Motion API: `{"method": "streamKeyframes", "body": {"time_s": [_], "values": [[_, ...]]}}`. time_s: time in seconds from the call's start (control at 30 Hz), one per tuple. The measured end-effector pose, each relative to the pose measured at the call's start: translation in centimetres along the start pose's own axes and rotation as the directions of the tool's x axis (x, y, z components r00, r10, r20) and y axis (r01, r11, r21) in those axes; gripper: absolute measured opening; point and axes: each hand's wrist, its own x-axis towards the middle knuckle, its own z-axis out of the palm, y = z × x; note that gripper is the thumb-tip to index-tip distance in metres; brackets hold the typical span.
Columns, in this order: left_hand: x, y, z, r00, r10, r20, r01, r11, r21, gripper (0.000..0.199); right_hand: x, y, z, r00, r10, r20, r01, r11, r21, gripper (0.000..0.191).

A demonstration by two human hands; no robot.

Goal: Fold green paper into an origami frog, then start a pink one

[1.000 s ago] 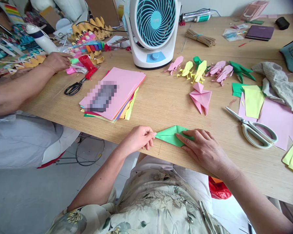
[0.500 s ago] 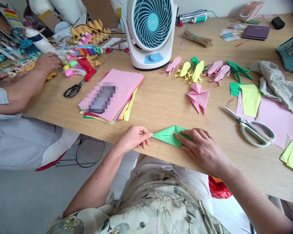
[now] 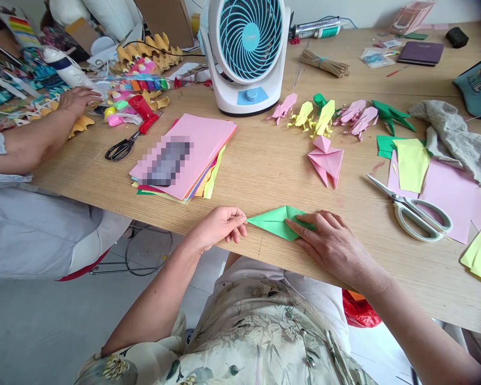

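A green folded paper (image 3: 270, 222), kite-shaped with a long point to the left, lies flat near the table's front edge. My left hand (image 3: 223, 224) is closed in a pinch at that left point, its thumb and forefinger meeting at the very tip. My right hand (image 3: 331, 240) holds the paper's right end down against the table with outstretched fingers, which cover part of it. Beyond the paper lies a pink folded paper figure (image 3: 326, 162). White-handled scissors (image 3: 419, 214) rest to the right of my right hand, blades partly apart.
A paper stack (image 3: 202, 139) with a blurred dark object on top lies left. Behind are a fan (image 3: 250, 37) and several pink, yellow and green origami figures (image 3: 324, 118). Loose sheets (image 3: 444, 195) lie right. At far left, another person's hand (image 3: 78, 99) is near craft supplies.
My left hand has shifted slightly left along the paper's point, exposing more of its tip. My right hand has stayed in place. The other person's hand has moved slightly.
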Motion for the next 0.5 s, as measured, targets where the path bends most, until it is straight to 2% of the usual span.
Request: {"method": "streamKeyframes", "body": {"time_s": [0.07, 0.13, 0.2, 0.27, 0.3, 0.37, 0.43, 0.5], "values": [[-0.3, -0.1, 0.0, 0.999, 0.01, -0.048, -0.006, 0.996, 0.093, 0.024, 0.0, 0.0, 0.0, 1.0, -0.001, -0.001, 0.001, 1.0, -0.006, 0.046], [-0.8, 0.0, 0.0, 0.982, 0.101, -0.158, -0.064, 0.972, 0.225, 0.021, 0.0, 0.0, 0.0, 1.0, -0.002, -0.001, 0.002, 1.0, -0.005, 0.046], [-1.3, 0.3, 0.4, 0.912, 0.288, -0.291, -0.161, 0.906, 0.391, 0.017, -0.1, 0.1, 0.1, 1.0, -0.001, -0.003, 0.001, 1.0, 0.002, 0.046], [-1.6, 0.6, 1.4, 0.802, 0.506, -0.317, -0.273, 0.783, 0.559, 0.014, 0.0, 0.0, 0.1, 1.0, 0.0, -0.009, 0.0, 1.0, 0.008, 0.046], [-1.6, 0.7, 2.1, 0.758, 0.599, -0.258, -0.342, 0.701, 0.626, 0.013, 0.0, 0.0, 0.0, 1.0, 0.001, -0.011, -0.001, 1.0, 0.01, 0.046], [-1.2, 0.7, 3.8, 0.687, 0.726, -0.031, -0.499, 0.502, 0.707, 0.015, 0.1, -0.1, -0.1, 1.0, 0.001, -0.017, -0.001, 1.0, 0.009, 0.044], [-0.5, 0.4, 5.6, 0.625, 0.765, 0.154, -0.614, 0.36, 0.703, 0.023, 0.2, -0.2, -0.2, 1.0, 0.006, -0.023, -0.005, 1.0, 0.015, 0.042], [0.2, -0.1, 6.9, 0.614, 0.752, 0.24, -0.63, 0.284, 0.723, 0.03, 0.3, -0.2, -0.3, 0.999, 0.024, -0.032, -0.023, 0.999, 0.038, 0.042]]}}
